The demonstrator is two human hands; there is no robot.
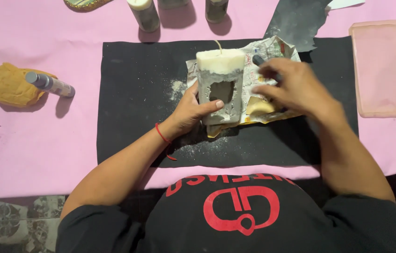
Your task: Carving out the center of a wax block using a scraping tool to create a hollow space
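Note:
A tall cream block candle (220,77) with a wick stands on crumpled printed paper (273,49). Grey glitter coats its front, leaving a bare patch in the middle. My left hand (192,108) grips the candle's lower left side, thumb across the front. My right hand (291,86), blurred by motion, is at the candle's right side and holds a small dark-tipped tool (259,61). A red thread is tied round my left wrist.
A black mat (132,103) dusted with spilled glitter covers the pink tablecloth (34,150). A yellow cloth (8,86) with a glitter bottle (50,84) lies left. Jars (145,14) stand at the back. A pink plastic lid (385,68) lies right.

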